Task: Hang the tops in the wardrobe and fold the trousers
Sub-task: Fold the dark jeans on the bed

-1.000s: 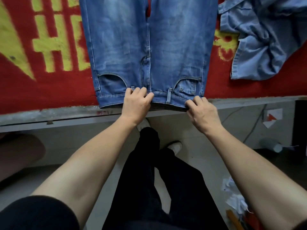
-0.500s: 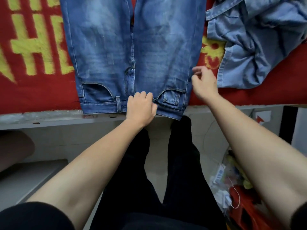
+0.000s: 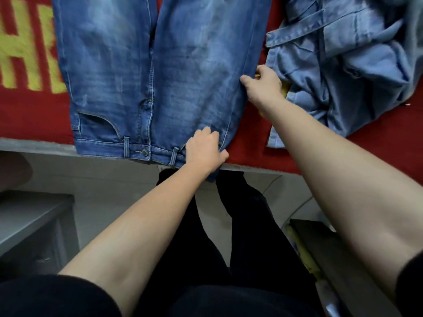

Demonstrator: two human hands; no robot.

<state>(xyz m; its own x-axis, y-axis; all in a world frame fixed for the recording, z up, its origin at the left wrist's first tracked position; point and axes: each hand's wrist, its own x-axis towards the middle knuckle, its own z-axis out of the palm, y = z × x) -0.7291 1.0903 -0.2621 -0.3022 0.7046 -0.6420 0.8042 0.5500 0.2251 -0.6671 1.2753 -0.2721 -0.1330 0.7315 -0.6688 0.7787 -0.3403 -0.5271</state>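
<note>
Blue jeans (image 3: 142, 72) lie flat and face up on the red cloth, waistband at the near edge, legs running away from me. My left hand (image 3: 204, 152) grips the waistband at its right end, fingers curled over the right pocket corner. My right hand (image 3: 263, 85) pinches the outer seam of the right leg, thumb on top of the denim. A crumpled light-blue denim top (image 3: 343, 65) lies just to the right of that hand.
The surface is covered by a red cloth (image 3: 29, 115) with yellow lettering; its grey front edge (image 3: 34, 146) runs across below the jeans. My black-trousered legs stand beneath. A grey shelf (image 3: 27, 216) sits low left, cluttered items low right.
My left hand slid right along the waistband to its right end. My right hand left the waistband and moved up to the right leg's outer seam. The view shifted.
</note>
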